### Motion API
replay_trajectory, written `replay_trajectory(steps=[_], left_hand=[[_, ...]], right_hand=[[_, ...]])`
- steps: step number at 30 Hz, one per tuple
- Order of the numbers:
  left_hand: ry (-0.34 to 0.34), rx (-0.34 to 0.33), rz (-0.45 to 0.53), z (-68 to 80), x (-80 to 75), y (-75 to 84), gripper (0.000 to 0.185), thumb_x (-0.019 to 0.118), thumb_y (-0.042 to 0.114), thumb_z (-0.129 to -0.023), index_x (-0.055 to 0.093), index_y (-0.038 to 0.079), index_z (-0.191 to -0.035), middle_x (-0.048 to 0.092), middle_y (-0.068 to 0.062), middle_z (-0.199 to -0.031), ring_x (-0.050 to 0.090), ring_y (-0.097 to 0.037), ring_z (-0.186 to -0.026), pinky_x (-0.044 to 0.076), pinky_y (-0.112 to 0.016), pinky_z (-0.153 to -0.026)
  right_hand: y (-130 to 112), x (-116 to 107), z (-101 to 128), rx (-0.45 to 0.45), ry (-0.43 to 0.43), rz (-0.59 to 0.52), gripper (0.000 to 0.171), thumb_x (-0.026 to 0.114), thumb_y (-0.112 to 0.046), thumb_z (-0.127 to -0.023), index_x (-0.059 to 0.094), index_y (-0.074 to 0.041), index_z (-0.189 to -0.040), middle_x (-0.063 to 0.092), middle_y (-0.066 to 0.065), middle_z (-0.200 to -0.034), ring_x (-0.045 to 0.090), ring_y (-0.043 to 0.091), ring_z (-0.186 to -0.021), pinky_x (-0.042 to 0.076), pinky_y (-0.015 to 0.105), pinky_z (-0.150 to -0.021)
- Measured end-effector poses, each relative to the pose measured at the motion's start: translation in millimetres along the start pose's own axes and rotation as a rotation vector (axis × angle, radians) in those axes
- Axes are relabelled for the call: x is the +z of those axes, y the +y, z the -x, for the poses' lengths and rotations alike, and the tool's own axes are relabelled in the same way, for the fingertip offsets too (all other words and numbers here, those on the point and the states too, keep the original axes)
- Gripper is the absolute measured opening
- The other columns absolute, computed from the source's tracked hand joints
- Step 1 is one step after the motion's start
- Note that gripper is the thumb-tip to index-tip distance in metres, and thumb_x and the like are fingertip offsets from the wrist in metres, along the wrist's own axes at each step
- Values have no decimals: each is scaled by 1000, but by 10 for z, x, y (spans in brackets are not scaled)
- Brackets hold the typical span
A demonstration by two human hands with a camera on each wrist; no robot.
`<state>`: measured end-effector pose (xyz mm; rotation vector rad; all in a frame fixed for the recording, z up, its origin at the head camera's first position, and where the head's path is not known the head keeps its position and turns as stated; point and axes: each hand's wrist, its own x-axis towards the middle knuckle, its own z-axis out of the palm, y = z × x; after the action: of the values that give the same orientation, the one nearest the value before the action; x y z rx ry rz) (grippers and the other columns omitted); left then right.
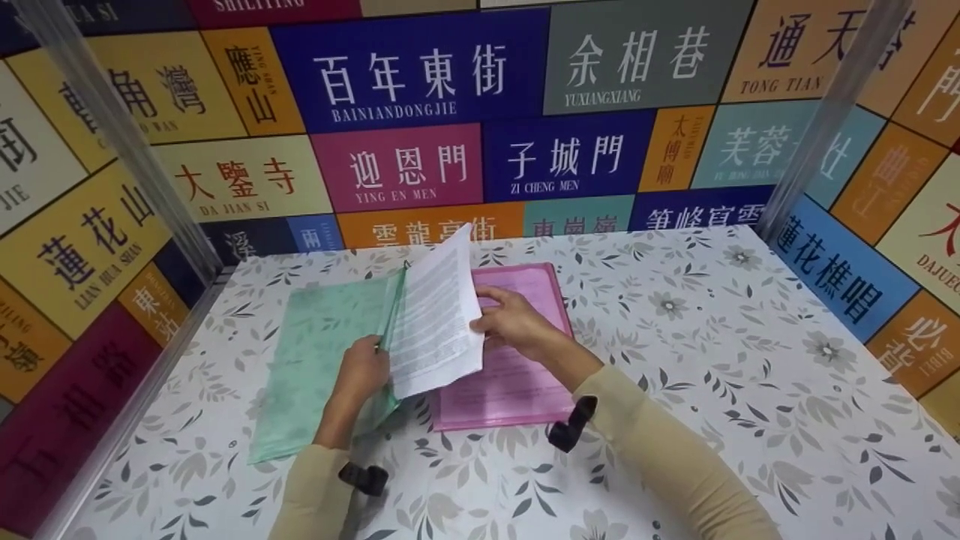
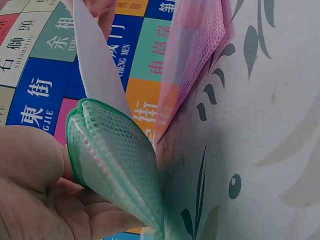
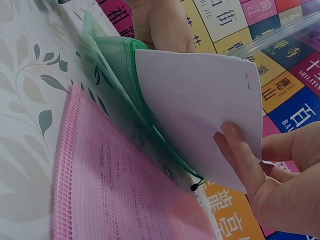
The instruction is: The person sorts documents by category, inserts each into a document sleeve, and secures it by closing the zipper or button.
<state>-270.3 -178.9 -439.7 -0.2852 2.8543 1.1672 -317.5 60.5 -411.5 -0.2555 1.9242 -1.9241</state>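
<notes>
A green mesh zip pouch [image 1: 322, 322] lies on the left, its right edge raised and gaping in the left wrist view. My left hand [image 1: 364, 369] grips that edge near the middle. From the opening a stack of printed paper sheets [image 1: 439, 319] sticks out at a tilt, partly inside the pouch. My right hand [image 1: 517, 322] pinches the sheets by their outer edge, thumb on one side and fingers on the other, as the right wrist view shows. Under the sheets and right hand lies a pink mesh pouch [image 1: 517, 390] with printed paper inside. A dark zip pull [image 3: 195, 187] hangs at the green pouch's corner.
A white tablecloth [image 1: 697, 405] with grey flowers and leaves covers the table. Colourful panels [image 1: 405, 67] with Chinese lettering stand behind and at the sides. Clear upright posts [image 1: 135, 142] rise at the back corners.
</notes>
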Motion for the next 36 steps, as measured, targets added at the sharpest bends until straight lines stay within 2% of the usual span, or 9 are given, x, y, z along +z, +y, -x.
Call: replay_trajectory(steps=[1,3,10,15,22,31,36], left_hand=[[5,-1,4,8,-4,9,44,36,3,-102,45,-13,-142,52,-31,-143,53,-41,-132,46,-52,-106],[18,-12,13,14,-6,33,44,35,2,-102,45,-12,-142,53,-30,-142,56,-40,-129,47,-51,-104],[83,33,66,48,-47,72,43,37,1,-100,48,-13,-139,59,-31,-133,62,-39,-119,51,-50,-96],[97,34,91,54,-59,93,43,36,2,-100,48,-13,-139,59,-31,-133,61,-40,-121,50,-50,-99],[117,29,95,69,-80,128,43,35,1,-101,47,-14,-139,56,-32,-137,59,-41,-124,49,-51,-101],[133,15,94,65,-105,126,43,36,1,-101,49,-12,-139,57,-30,-137,59,-40,-124,48,-51,-102],[136,24,90,66,-97,140,43,35,1,-101,48,-12,-140,56,-31,-138,58,-41,-126,47,-52,-104]], right_hand=[[3,-4,2,1,1,1,63,57,8,-89,45,-10,-148,68,24,-125,73,22,-88,59,38,-78],[10,-13,4,3,2,-1,63,57,8,-89,44,-10,-148,67,24,-125,73,22,-88,59,38,-79],[21,-16,-15,10,5,-13,62,57,8,-89,45,-9,-147,69,22,-122,73,22,-90,58,42,-86],[19,28,-44,13,13,-33,61,57,10,-88,47,-7,-145,71,22,-118,73,21,-88,57,42,-87],[15,90,-85,10,5,-48,64,56,11,-88,44,-7,-148,68,24,-123,72,22,-92,57,41,-88],[-34,96,-73,48,-11,45,62,59,10,-88,49,-11,-145,72,21,-118,74,23,-86,60,35,-74],[-55,68,-75,45,-20,52,65,59,7,-90,44,-12,-150,71,20,-120,74,26,-92,60,36,-76]])
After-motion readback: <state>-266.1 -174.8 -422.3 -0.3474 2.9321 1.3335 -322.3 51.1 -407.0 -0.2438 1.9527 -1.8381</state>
